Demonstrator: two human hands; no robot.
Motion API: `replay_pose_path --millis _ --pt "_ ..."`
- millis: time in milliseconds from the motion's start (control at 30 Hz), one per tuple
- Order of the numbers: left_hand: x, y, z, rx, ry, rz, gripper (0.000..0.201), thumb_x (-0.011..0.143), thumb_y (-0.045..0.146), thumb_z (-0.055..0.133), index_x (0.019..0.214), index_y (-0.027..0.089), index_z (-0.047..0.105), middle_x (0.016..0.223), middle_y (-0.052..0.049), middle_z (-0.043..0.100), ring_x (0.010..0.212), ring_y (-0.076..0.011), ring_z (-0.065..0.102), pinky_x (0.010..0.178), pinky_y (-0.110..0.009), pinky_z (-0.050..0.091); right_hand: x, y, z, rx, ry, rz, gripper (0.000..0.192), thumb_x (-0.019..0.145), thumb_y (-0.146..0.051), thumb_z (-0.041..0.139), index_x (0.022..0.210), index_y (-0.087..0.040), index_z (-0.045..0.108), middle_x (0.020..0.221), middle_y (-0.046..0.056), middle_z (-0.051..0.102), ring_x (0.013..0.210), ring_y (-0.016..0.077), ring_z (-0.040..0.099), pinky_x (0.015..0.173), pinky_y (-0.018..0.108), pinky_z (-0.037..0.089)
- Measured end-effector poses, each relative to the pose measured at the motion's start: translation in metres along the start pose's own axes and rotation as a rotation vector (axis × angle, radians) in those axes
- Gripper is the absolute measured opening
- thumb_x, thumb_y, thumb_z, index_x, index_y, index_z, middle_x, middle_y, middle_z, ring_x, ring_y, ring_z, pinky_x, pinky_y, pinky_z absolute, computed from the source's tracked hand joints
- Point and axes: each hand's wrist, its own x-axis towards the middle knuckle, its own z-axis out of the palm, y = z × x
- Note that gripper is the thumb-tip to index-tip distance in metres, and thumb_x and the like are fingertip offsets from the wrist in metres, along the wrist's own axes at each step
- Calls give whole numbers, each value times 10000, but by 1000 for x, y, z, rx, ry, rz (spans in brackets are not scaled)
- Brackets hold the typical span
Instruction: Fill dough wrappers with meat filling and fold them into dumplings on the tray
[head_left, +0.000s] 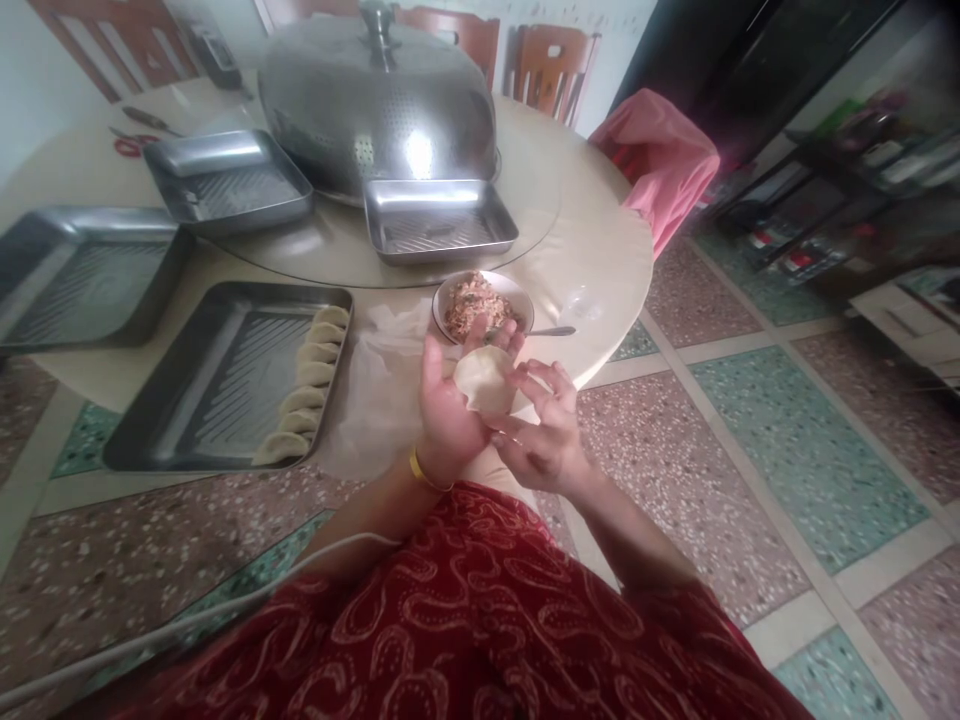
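Fingers (556, 381) half-curled, right hand (551, 446) touches dough circle (484, 376) on outspread left hand (448, 425).

Head view, forward and down

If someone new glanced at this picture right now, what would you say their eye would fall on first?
Probably the big shiny steel dome toward the back of the round table. Next, the pale dough wrapper on the left hand, with the right hand at its edge. Then the dumplings lined up along the right side of the nearest dark tray.
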Motion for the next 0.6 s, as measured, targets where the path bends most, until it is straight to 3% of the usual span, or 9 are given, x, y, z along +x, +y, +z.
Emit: replay_pose_path --millis 100,267,467,600 --pt "2 -2 -4 19 -24 4 551 913 657 333 1169 290 654 1330 -66 624 1275 -294 547 931 -468 533 1 -3 1 3 5 34 183 828 -291 649 999 -318 707 1402 -13 502 1320 309 445 1132 551 351" --pt "3 -3 -12 35 -31 15 586 910 657 348 1228 248 622 1373 -91 590 1326 -300 499 938 -456 532 3 -4 4 50 -1 -26 148 832 -285 648 965 -290 714 1349 20 558 1306 308 457 1140 552 350" --pt "1 1 -10 8 -44 -9 575 909 653 342 1253 276 607 1407 -84 564 1353 -296 472 916 -435 543 0 1 4 96 33 -12 194 812 -271 650 994 -323 695 1387 -20 522 1318 291 452 1115 538 384" --pt "1 2 -8 -43 -46 -37 568 908 658 340 1275 309 595 1377 -64 591 1339 -304 487 927 -456 542 -2 5 4 34 28 -36 204 787 -256 680 977 -329 683 1388 -38 522 1318 274 452 1142 530 340"
